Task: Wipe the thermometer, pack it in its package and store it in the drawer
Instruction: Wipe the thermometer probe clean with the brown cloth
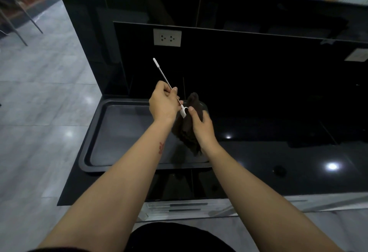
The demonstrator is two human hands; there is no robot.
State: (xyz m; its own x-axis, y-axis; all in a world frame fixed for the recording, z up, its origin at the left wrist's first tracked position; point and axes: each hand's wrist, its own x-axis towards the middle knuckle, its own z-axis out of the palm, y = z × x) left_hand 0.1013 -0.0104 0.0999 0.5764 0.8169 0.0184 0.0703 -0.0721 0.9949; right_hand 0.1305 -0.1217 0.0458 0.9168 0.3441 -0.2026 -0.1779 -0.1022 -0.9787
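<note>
A thin probe thermometer (162, 72) with a metal stem and white tip cap points up and to the left. Its white head sits low near my thumbs. My left hand (164, 102) pinches the stem about midway. My right hand (201, 125) grips a dark brown cloth (189, 130) bunched against the thermometer's white head. Both hands are held above a black sink (111, 132). No package is in view.
A glossy black countertop (278, 152) stretches to the right, with a round hole (279, 170) in it. A wall socket (167, 37) is on the black backsplash. Below the counter's front edge a drawer front with a metal handle (179, 208) shows. Grey tiled floor lies to the left.
</note>
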